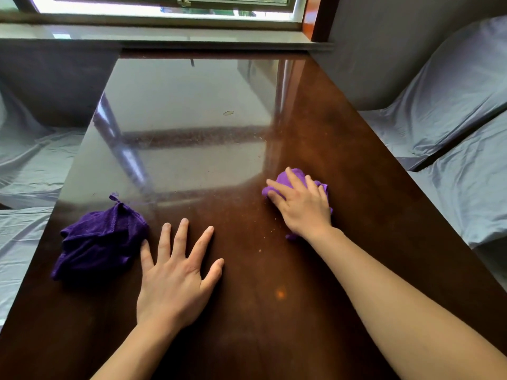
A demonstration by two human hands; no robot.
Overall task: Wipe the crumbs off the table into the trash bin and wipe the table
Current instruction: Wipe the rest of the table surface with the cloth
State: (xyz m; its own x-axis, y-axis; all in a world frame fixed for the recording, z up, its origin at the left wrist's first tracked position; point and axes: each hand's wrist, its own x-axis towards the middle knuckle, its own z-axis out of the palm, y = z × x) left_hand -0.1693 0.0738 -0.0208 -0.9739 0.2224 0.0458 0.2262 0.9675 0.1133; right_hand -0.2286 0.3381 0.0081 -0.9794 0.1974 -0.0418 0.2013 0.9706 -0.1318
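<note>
My right hand [301,205] presses down on a bright purple cloth [295,175] on the right part of the glossy dark brown table [274,311]. Flat on the table lies my left hand [175,275], fingers spread, holding nothing. Its little finger touches a crumpled dark purple cloth [98,239] near the table's left edge. Fine pale crumbs [271,231] are scattered just left of my right hand, and more specks show across the middle of the table. No trash bin is in view.
A small ring-shaped mark [228,113] sits further back on the table. Seats covered in grey-blue sheets stand along the left [24,165] and right [452,105]. A window sill [164,37] runs behind the far end of the table.
</note>
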